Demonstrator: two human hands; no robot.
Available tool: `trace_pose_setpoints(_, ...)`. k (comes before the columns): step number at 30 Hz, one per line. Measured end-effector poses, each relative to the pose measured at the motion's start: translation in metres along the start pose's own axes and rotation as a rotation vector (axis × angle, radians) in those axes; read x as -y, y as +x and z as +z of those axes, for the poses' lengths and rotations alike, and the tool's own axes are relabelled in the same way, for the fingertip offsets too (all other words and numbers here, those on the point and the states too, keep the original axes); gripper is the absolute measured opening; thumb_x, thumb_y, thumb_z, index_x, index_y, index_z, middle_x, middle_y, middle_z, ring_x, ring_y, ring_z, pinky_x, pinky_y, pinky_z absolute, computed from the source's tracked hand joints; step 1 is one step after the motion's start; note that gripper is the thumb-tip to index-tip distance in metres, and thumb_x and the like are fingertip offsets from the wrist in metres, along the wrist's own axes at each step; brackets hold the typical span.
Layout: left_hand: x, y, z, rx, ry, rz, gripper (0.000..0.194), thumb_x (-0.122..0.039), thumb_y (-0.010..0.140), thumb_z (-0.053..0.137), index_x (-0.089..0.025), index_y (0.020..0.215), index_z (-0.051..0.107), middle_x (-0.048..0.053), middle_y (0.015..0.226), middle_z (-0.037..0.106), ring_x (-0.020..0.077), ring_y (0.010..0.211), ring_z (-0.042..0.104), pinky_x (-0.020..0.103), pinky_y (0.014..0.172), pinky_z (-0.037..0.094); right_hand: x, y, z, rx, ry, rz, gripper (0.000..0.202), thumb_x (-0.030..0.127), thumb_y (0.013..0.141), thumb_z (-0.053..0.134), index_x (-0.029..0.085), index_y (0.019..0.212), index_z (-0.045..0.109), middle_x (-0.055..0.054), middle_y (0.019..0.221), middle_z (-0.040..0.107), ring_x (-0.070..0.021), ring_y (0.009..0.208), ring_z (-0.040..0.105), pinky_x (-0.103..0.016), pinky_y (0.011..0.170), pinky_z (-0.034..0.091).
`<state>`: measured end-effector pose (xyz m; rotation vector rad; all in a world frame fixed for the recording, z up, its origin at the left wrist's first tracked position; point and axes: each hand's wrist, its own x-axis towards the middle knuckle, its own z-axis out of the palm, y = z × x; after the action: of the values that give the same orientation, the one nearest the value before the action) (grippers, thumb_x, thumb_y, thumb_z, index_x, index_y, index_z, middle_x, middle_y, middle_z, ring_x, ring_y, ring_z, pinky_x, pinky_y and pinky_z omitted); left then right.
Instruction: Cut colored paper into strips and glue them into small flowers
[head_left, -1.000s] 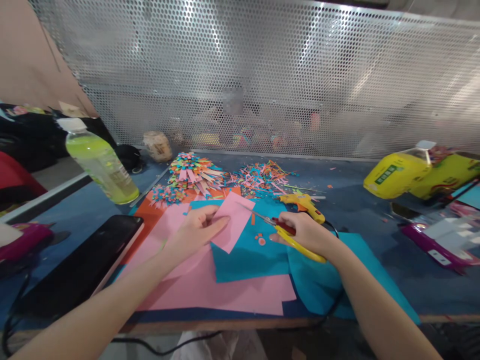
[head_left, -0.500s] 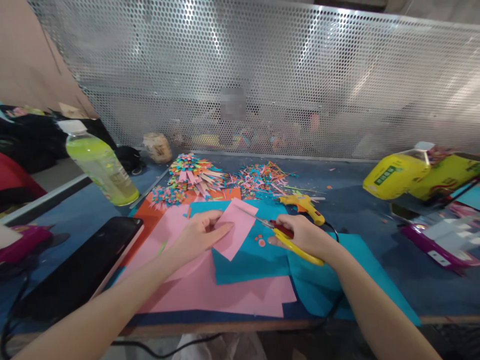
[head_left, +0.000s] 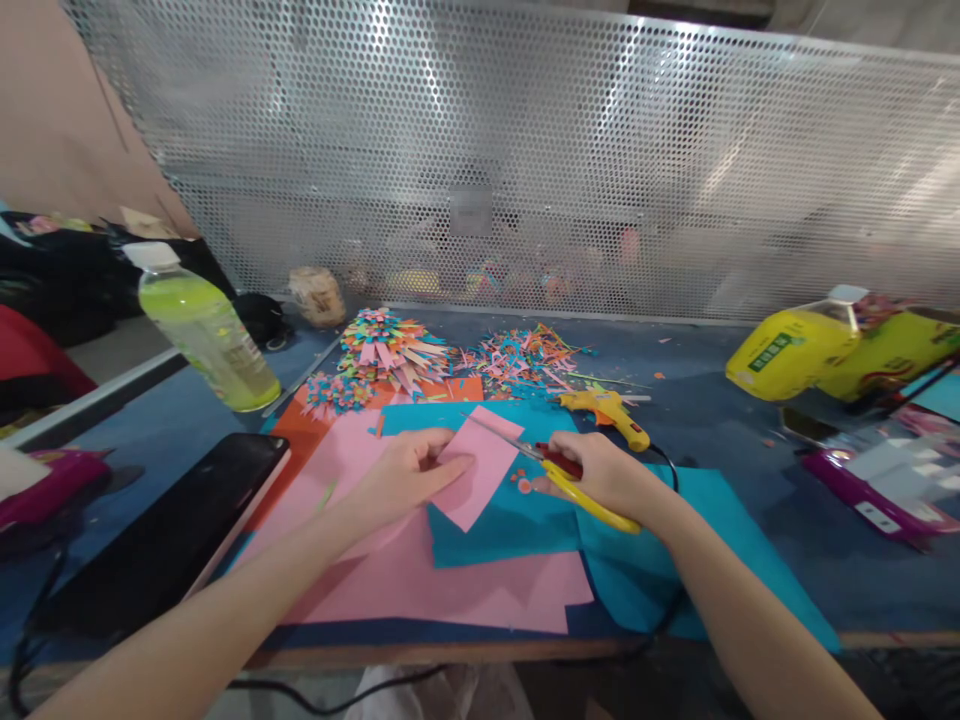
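My left hand (head_left: 409, 475) pinches a small pink paper piece (head_left: 480, 470) by its left side, thumb on top. In my right hand (head_left: 596, 470) is a pair of scissors (head_left: 589, 502) with yellow and dark red handles. The scissor blades reach left across the upper part of the pink piece. Beneath both hands lies a blue paper sheet (head_left: 487, 540), over larger pink sheets (head_left: 420, 590). A few tiny orange and pink paper bits (head_left: 524, 485) rest on the blue sheet by my right fingertips.
Behind the hands are a fringed paper bundle (head_left: 390, 350) and a heap of paper scraps (head_left: 525, 358). A yellow glue gun (head_left: 607, 412) lies right of centre. A green drink bottle (head_left: 210, 330) and black phone (head_left: 165, 530) are left; a yellow jug (head_left: 791, 345) stands right.
The pink piece and my left hand have shifted slightly right and down. The scissors stay across the piece's upper part, with my right hand almost unmoved.
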<state>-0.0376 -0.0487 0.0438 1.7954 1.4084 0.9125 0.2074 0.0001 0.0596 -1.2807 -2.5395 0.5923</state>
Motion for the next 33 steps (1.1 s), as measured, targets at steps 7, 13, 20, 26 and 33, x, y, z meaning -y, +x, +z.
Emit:
trace_pose_setpoints(7,-0.003,0.001,-0.009,0.145,0.21,0.002,0.03,-0.036,0.074,0.047,-0.018,0.055,0.034,-0.006,0.056,0.026,0.0077,0.049,0.029,0.02,0.045,0.021,-0.008,0.003,0.004,-0.035,-0.008,-0.028,0.035,0.049,0.066,0.058,0.018,0.062,0.043,0.005,0.053,0.039,-0.0077,0.049,0.031,-0.021,0.044,0.022)
trace_pose_setpoints(13,0.002,0.002,-0.027,0.134,0.781,-0.021,0.013,-0.024,0.071,0.043,-0.018,0.063,0.05,-0.001,0.059,0.049,0.0132,0.056,0.046,0.025,0.052,0.028,-0.011,0.005,0.004,-0.035,-0.022,0.028,0.039,0.056,0.066,0.056,0.019,0.063,0.043,0.004,0.054,0.04,-0.008,0.048,0.032,-0.02,0.044,0.023)
trace_pose_setpoints(20,-0.011,0.005,-0.021,-0.185,1.195,0.154,0.044,-0.037,0.072,0.052,-0.011,0.107,0.054,0.016,0.111,0.056,0.0333,0.107,0.045,0.043,0.086,0.032,-0.012,0.008,0.005,-0.105,-0.078,0.055,0.036,0.053,0.067,0.055,0.019,0.062,0.046,0.003,0.052,0.04,-0.0088,0.046,0.032,-0.022,0.044,0.022)
trace_pose_setpoints(26,-0.008,0.022,0.018,0.193,1.06,0.372,0.036,-0.023,0.08,0.05,-0.018,0.116,0.05,0.01,0.099,0.064,0.0221,0.096,0.056,0.032,0.08,0.039,-0.015,0.01,0.008,-0.2,-0.038,0.089,0.035,0.052,0.067,0.056,0.02,0.062,0.043,0.003,0.053,0.042,-0.0093,0.047,0.034,-0.021,0.043,0.024)
trace_pose_setpoints(33,0.009,0.028,0.021,0.132,0.872,0.417,0.025,-0.022,0.084,0.043,-0.02,0.104,0.058,0.009,0.09,0.065,0.019,0.086,0.06,0.029,0.075,0.043,-0.023,0.014,0.011,-0.264,0.077,0.087,0.034,0.047,0.066,0.059,0.019,0.062,0.04,0.005,0.052,0.04,-0.0082,0.046,0.033,-0.021,0.043,0.025)
